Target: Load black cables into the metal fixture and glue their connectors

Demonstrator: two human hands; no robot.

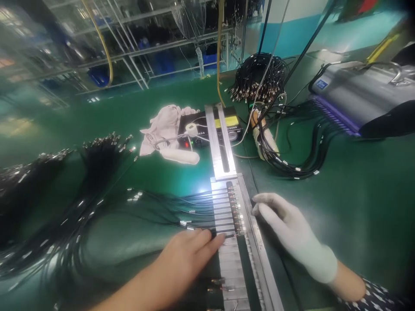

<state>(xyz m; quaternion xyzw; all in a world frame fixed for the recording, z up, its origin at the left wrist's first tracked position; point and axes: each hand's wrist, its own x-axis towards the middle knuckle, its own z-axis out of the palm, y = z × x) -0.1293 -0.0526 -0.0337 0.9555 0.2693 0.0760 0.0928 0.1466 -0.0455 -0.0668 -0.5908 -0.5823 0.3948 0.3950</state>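
Observation:
My bare left hand [191, 250] is closed on a black cable [230, 236], its fingertips pressing at the left edge of the slotted metal fixture [228, 259]. Above it, several black cables [223, 208] lie side by side across the fixture, their stripped coppery ends at the dark slot. To the right, my right hand [288, 233] wears a white glove. Its thumb and forefinger are curved, with a small gap between the tips, beside the fixture's raised metal rail [256, 242]; nothing shows between them. A few short cable ends [223, 287] lie lower on the fixture.
A slotted metal bar [222, 151] extends from the fixture over a black box [197, 125] with lit indicators. Pinkish-white cloth [168, 123] lies beside the box. Cable bundles lie at left [100, 160] and back [259, 75]. A grey machine [359, 86] stands at right.

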